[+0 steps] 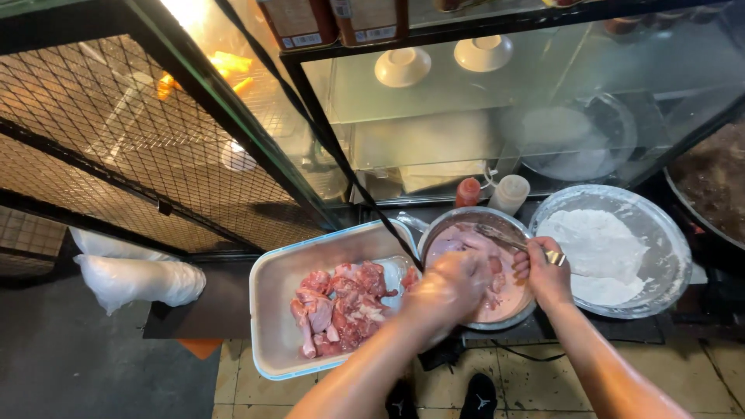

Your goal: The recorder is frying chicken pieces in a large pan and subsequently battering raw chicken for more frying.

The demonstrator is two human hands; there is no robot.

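Note:
My left hand (448, 289), coated in pale batter, hovers over the near rim of a metal bowl (442, 229) of pink batter with meat pieces in it; whether it holds a piece I cannot tell. My right hand (543, 273), wearing a ring, grips metal tongs (497, 236) that reach into the same bowl. To the left sits a white rectangular tray (275, 310) with several raw chicken pieces (341, 306). On the right stands a round metal pan (667, 233) holding white flour (597, 248).
Two squeeze bottles, red (467, 192) and white (509, 194), stand behind the bowl against a glass display case (434, 109). A wire mesh rack (116, 147) is at left, white plastic bags (136, 279) below it, a dark pan (710, 182) at far right, tiled floor beneath.

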